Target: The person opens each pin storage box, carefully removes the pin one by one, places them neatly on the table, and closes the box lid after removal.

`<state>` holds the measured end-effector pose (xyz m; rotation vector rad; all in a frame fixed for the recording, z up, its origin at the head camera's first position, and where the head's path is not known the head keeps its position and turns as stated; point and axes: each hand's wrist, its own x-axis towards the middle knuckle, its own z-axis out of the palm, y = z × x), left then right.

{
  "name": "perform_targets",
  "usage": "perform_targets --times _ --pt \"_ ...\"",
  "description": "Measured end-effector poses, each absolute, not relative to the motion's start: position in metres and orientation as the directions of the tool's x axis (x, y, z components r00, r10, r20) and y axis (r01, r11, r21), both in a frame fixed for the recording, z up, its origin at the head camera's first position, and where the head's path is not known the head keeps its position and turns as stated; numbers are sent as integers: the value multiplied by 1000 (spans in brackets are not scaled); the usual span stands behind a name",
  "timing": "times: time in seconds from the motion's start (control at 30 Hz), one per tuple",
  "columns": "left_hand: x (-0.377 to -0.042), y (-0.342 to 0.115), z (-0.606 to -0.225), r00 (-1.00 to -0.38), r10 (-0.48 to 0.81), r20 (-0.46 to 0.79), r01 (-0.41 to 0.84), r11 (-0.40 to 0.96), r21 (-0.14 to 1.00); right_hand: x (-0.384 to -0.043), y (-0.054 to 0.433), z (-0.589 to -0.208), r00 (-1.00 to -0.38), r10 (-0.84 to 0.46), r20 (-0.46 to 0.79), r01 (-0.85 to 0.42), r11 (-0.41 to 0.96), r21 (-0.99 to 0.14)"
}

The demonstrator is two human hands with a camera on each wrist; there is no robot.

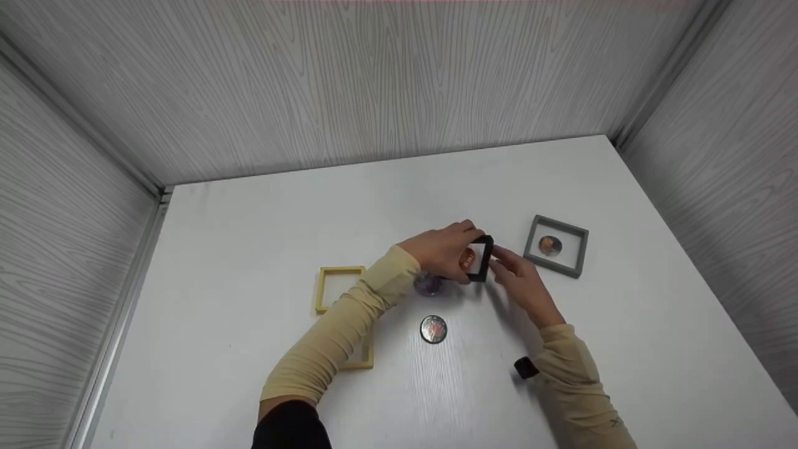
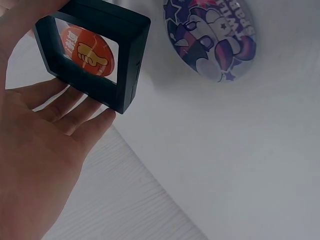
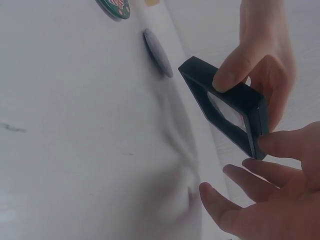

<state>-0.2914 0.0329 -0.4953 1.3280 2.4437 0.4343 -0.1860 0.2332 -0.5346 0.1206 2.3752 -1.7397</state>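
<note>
So the left grip (image 1: 442,249) has a black frame (image 2: 131,60) clamped between thumb and fingers, thumb on one edge, fingertips along the opposite one. The frame sits right in that grip, tilted and raised off the tabletop (image 1: 249,237), with an orange badge (image 2: 90,50) (yellow thumbs-up on it) showing in its see-through middle. The right grip (image 1: 523,284) isn't wrapped round anything: its fingers are loosely spread and a fingertip just touches the end of the frame away from the left palm. A purple badge (image 1: 428,285) lies just beside the left grip, on its near side, and a dark-rimmed badge (image 1: 433,329) is nearer than both grips. Past the right grip, to its right, there's a grey frame (image 1: 579,252) with a small badge (image 1: 550,246) inside. Left of the left grip, two yellow frames (image 1: 341,270), both partly hidden by the left sleeve (image 1: 324,349)
</note>
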Motion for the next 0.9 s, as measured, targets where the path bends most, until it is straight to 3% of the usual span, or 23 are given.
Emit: perform_targets --times 0.43,0.9 --pt "-283 23 -495 -520 847 -112 726 507 464 -185 243 -543 -968 -120 -221 199 176 -964" --pt "-263 11 -490 -497 863 -84 724 466 509 -181 255 -544 -934 -253 -251 211 173 -962"
